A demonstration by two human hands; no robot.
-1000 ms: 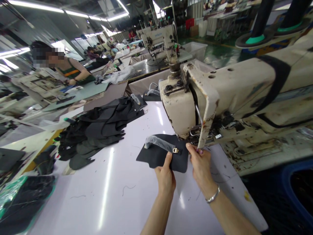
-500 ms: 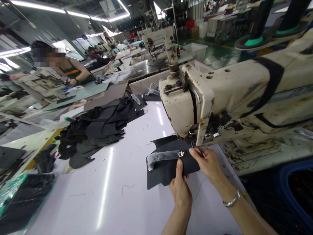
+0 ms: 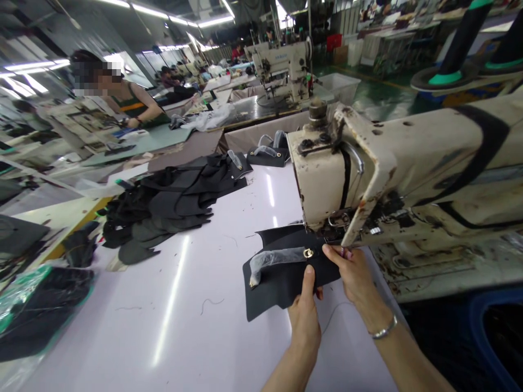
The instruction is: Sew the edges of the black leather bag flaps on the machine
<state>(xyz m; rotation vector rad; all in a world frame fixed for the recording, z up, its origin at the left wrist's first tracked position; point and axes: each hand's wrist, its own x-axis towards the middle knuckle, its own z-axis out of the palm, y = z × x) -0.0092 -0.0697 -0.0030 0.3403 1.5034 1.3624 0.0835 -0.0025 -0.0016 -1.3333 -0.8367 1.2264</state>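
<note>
A black bag panel (image 3: 278, 294) lies under the head of the sewing machine (image 3: 327, 185). Across it runs a handle wrapped in clear plastic (image 3: 278, 257), with gold fittings at its ends. My left hand (image 3: 305, 316) grips the panel's near edge, thumb on top and fingers beneath. My right hand (image 3: 359, 277) is closed at the panel's right side, close to the needle area, its thumb on the black material. Something small and reddish shows between its fingers, too small to make out. The needle itself is hidden.
Black cut pieces (image 3: 175, 201) are heaped on the left of the white table (image 3: 163, 326). Other handled panels (image 3: 267, 157) lie behind. Black material in plastic (image 3: 44, 310) sits front left. Thread cones (image 3: 457, 54) stand upper right. A co-worker (image 3: 134, 103) sits at another machine.
The view has shifted, so the machine appears farther right. Both hands stay on the panel, which remains under the machine head. The reddish item in my right hand shows less.
</note>
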